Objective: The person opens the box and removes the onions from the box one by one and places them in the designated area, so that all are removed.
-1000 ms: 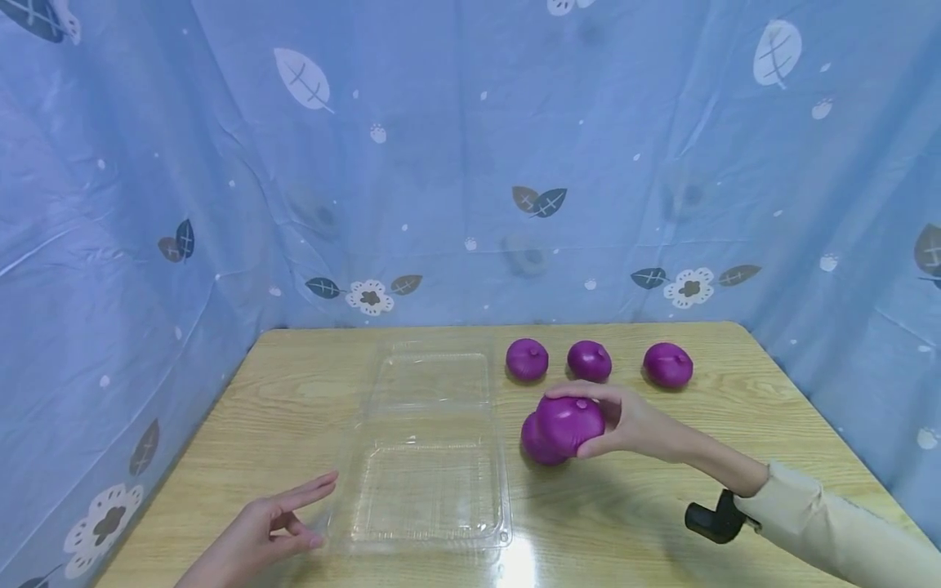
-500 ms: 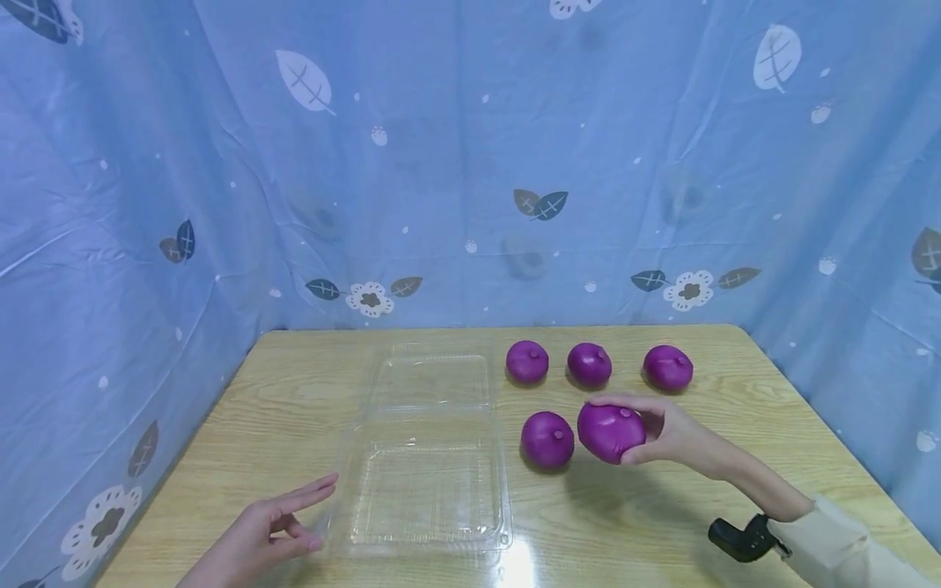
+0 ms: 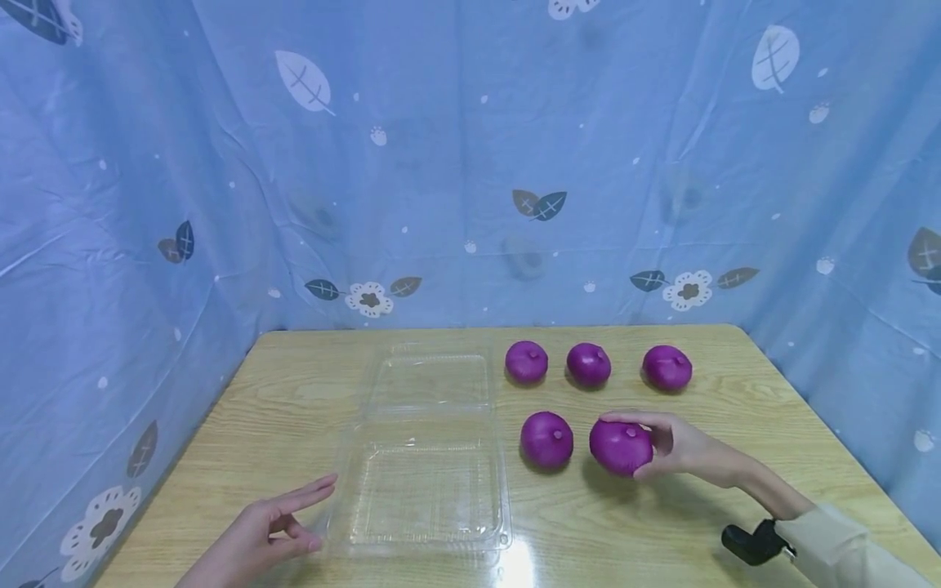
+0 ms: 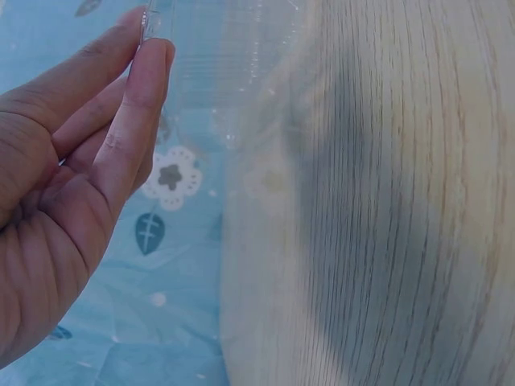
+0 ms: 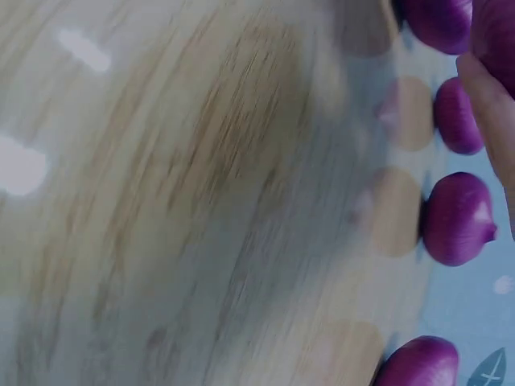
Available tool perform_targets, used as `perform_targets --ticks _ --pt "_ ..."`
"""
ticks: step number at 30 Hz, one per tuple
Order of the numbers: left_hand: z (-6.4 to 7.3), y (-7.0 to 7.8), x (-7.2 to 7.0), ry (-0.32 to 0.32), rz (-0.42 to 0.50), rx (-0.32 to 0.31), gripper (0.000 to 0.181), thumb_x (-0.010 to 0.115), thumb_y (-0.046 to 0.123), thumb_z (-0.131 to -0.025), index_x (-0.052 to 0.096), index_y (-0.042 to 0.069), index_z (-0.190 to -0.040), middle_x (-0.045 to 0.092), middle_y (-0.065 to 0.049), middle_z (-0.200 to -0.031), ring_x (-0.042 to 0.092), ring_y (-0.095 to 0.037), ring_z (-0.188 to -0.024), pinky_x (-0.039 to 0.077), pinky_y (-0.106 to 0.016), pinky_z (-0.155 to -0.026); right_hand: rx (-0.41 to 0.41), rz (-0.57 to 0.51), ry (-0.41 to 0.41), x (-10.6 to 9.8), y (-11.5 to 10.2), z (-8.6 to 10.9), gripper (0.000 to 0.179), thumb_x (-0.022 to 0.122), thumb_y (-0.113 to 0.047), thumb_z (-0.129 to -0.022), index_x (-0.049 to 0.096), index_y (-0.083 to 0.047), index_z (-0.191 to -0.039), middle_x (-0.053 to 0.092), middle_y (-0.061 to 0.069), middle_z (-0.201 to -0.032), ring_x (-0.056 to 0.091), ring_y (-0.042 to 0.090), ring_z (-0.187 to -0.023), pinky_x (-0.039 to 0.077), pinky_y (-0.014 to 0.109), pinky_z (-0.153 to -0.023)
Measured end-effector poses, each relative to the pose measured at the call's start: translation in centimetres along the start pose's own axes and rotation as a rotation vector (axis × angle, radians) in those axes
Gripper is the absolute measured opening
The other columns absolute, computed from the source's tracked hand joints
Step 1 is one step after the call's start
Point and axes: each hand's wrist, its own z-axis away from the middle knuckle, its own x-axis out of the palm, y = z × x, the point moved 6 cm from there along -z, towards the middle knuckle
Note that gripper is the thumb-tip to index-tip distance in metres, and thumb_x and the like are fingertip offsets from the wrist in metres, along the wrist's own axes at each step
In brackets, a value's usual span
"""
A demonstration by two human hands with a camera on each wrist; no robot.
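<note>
In the head view my right hand (image 3: 684,447) grips a purple onion (image 3: 617,448) by its right side, thumb below and fingers over the top. It is low over the table, just right of another purple onion (image 3: 546,440). In the right wrist view only part of the held onion (image 5: 497,36) and a finger show at the upper right corner. My left hand (image 3: 257,527) pinches the left edge of a clear plastic clamshell box (image 3: 426,494), which lies with its lid folded back. The left wrist view has thumb and fingers meeting on the box's rim (image 4: 153,24).
Along the back of the wooden table (image 3: 279,408) sit three more purple onions, a left one (image 3: 526,362), a middle one (image 3: 588,365) and a right one (image 3: 666,367). A blue patterned curtain (image 3: 456,163) encloses the table behind and at both sides.
My right hand has carried its onion rightward from in front of the neighbouring onion, then lowered it toward the table. My left hand keeps its place at the box edge.
</note>
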Motion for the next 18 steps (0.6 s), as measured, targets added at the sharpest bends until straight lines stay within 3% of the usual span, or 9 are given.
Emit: perform_targets --ticks 9,18 --pt "0.1 -0.1 0.1 -0.005 0.014 0.019 0.057 0.066 0.010 -0.090 0.046 0.014 -0.142 0.037 0.023 -0.144 0.066 -0.012 -0.071 0.052 -0.023 -0.066 0.046 0.159 0.072 -1.5 1.7 -0.3 0.070 0.078 -0.006 -0.077 0.047 -0.004 -0.140 0.049 0.001 -0.142 0.045 -0.002 -0.124 0.041 0.020 -0.095" --pt "0.0 -0.2 0.2 -0.008 0.025 0.016 0.057 0.066 0.008 -0.089 0.045 0.002 -0.141 0.037 0.023 -0.144 0.066 -0.013 -0.071 0.052 -0.023 -0.067 0.071 0.171 0.107 -2.5 3.2 -0.5 0.069 0.079 -0.009 -0.077 0.048 -0.003 -0.139 0.051 -0.012 -0.139 0.046 -0.006 -0.120 0.047 0.024 -0.089"
